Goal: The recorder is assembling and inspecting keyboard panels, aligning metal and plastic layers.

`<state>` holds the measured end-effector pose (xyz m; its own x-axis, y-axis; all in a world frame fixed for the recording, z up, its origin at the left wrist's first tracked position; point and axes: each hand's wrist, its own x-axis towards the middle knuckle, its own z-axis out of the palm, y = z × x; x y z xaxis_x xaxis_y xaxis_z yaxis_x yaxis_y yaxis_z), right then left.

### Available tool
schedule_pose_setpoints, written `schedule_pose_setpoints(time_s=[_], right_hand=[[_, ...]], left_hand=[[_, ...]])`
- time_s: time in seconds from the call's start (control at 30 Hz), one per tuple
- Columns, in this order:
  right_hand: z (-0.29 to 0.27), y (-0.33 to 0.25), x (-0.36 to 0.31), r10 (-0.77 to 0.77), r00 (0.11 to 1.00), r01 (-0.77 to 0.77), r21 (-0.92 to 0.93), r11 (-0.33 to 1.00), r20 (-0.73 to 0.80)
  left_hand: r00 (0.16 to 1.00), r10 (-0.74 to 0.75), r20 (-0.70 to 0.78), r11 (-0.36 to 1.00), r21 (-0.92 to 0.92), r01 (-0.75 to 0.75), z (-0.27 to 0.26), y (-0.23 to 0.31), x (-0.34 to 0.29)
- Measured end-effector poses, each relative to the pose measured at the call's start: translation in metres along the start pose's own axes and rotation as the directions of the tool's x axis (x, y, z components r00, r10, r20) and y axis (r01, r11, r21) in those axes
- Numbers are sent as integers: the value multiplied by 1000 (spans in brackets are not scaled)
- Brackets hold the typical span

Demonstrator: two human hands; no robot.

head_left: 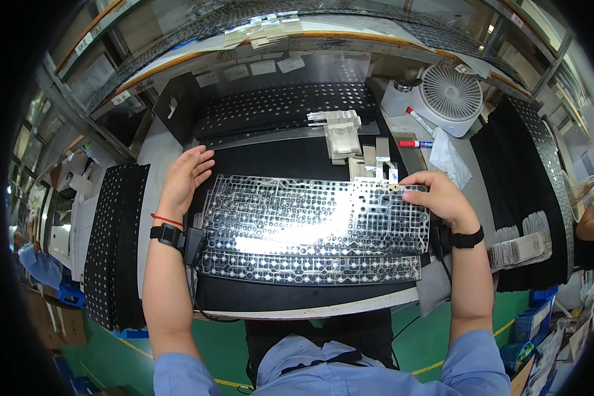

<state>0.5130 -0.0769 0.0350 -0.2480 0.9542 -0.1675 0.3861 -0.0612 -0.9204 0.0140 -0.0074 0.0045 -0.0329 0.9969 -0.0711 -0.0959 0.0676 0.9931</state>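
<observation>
A glossy clear sheet with a dense grid pattern [277, 204] lies across the black mat, with bright glare over its middle. A similar patterned sheet [310, 269] shows along its near edge, partly covered. My right hand [442, 201] holds the upper right corner of the top sheet, thumb on its face and index finger by its far edge; the other fingers are hidden. Beyond the upper left corner, my left hand [186, 175] is raised with fingers stretched and nothing in it. Thin silvery strips [376, 165] lie at the sheet's far edge, near my right index finger.
Behind stand black dotted sheets [284, 109] and a stack of pale pieces [342, 138]. A white fan [450, 96], red marker [414, 144] and crumpled tissue [450, 158] are at the back right. Black sheet stacks [115, 244] flank the bench. Cables [193, 284] hang near both wrists.
</observation>
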Motion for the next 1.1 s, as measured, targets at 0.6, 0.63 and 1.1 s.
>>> schedule_pose_setpoints(time_s=[0.6,0.63,1.1], right_hand=[[1,18,13,-144,932,216,188,958,-333],[1,18,13,-113,939,196,235,952,-324],[3,18,17,-148,947,278,502,819,-283]], left_hand=[[995,13,103,999,44,-18,2,-5,1],[994,16,108,999,34,-20,-1,-5,1],[968,-4,253,984,-170,49,15,7,-12]])
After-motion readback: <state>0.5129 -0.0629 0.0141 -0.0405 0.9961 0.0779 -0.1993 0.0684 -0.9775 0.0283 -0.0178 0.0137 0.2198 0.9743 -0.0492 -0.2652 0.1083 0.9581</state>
